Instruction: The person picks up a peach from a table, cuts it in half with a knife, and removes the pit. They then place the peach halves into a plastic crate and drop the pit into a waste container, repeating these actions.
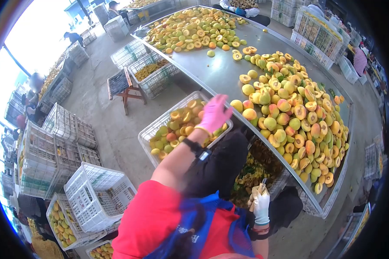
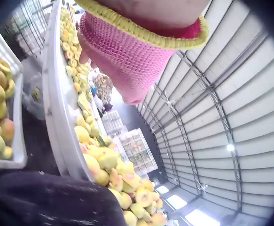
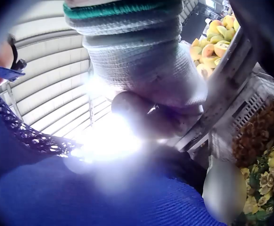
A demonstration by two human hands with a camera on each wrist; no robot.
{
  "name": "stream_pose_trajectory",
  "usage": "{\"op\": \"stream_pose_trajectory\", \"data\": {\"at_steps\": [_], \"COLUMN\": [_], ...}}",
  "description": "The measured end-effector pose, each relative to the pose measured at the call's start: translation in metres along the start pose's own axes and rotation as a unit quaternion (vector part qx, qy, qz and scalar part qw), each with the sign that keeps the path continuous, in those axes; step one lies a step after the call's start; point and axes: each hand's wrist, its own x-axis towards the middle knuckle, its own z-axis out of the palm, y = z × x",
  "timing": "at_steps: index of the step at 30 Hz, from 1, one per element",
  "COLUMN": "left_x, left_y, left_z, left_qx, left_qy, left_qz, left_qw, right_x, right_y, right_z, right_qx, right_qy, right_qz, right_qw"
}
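My left hand, in a pink glove, is between the crate of peaches and the edge of the metal table. No fruit shows in its fingers, which are loosely bent; in the left wrist view the pink glove overlaps the table's far side. Whole and halved peaches are heaped on the table just right of that hand. Low by my lap, my right hand, in a white glove, grips a small tool with a metal end. In the right wrist view a blurred oval metal piece shows below the glove.
Under the table edge sits a container of yellow and brown scraps. White crates stand stacked at the left, some holding fruit. A small wooden stool is on the floor beyond the peach crate. More peaches cover the table's far end.
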Motion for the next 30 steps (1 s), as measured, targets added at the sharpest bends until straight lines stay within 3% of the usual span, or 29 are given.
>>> {"op": "stream_pose_trajectory", "data": {"at_steps": [3,7,10,12,15,18,21,22,25,27,29,30], "left_x": [0.021,0.033,0.038,0.04,0.045,0.053,0.046,0.044,0.033,0.017,-0.007,-0.013], "left_y": [0.023,0.044,0.055,0.047,0.046,0.054,0.052,0.054,0.045,0.037,0.057,0.074], "left_z": [0.056,0.111,0.118,0.135,0.132,0.119,0.121,0.111,0.101,0.114,0.084,0.058], "left_qx": [-0.026,0.001,0.075,0.087,0.077,0.036,-0.049,-0.139,-0.396,-0.544,-0.634,-0.686], "left_qy": [-0.166,-0.391,-0.392,-0.382,-0.381,-0.4,-0.316,-0.31,-0.3,-0.317,-0.312,-0.309], "left_qz": [0.029,0.045,0.074,0.045,0.002,-0.035,-0.045,-0.055,-0.087,-0.11,-0.141,-0.183], "left_qw": [0.985,0.919,0.914,0.919,0.921,0.915,0.946,0.939,0.863,0.769,0.693,0.632], "right_x": [0.007,0.013,0.011,0.013,0.017,0.015,0.013,0.016,0.024,0.02,0.013,0.01], "right_y": [0.007,0.009,0.001,0.002,0.004,-0.002,0.001,0.007,0.023,0.022,0.016,0.011], "right_z": [0.001,0.0,-0.001,-0.003,-0.005,-0.002,-0.008,-0.011,-0.021,-0.022,-0.019,-0.017], "right_qx": [0.01,-0.014,-0.023,-0.035,0.044,-0.005,0.044,-0.001,-0.113,-0.169,-0.205,-0.22], "right_qy": [0.004,0.008,0.011,0.01,-0.001,0.018,0.009,0.011,0.017,0.004,-0.011,-0.023], "right_qz": [-0.017,-0.032,-0.02,-0.02,0.009,-0.003,0.007,-0.029,-0.119,-0.165,-0.198,-0.216], "right_qw": [1.0,0.999,0.999,0.999,0.999,1.0,0.999,1.0,0.986,0.972,0.958,0.951]}}
